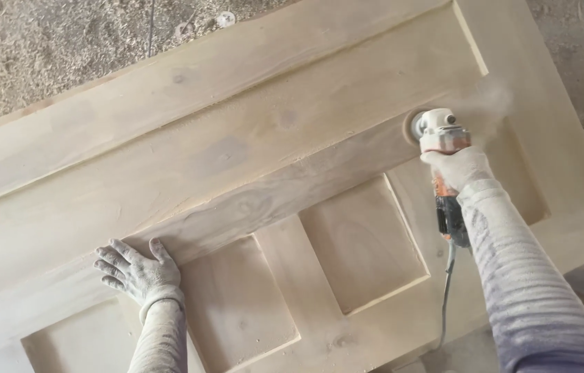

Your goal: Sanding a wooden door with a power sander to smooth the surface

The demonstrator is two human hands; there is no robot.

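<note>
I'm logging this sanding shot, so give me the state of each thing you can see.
Wooden door: lying flat, bare, dust-coated.
Sander: disc on the door, throwing dust.
Right hand: gripping the sander.
Left hand: fingers spread, pressed flat on the door.
Cord: hanging slack.

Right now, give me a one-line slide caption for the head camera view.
Dust-coated right hand runs an orange-and-white angle grinder across a pale panelled wooden door while the left hand presses flat beside it.
</note>
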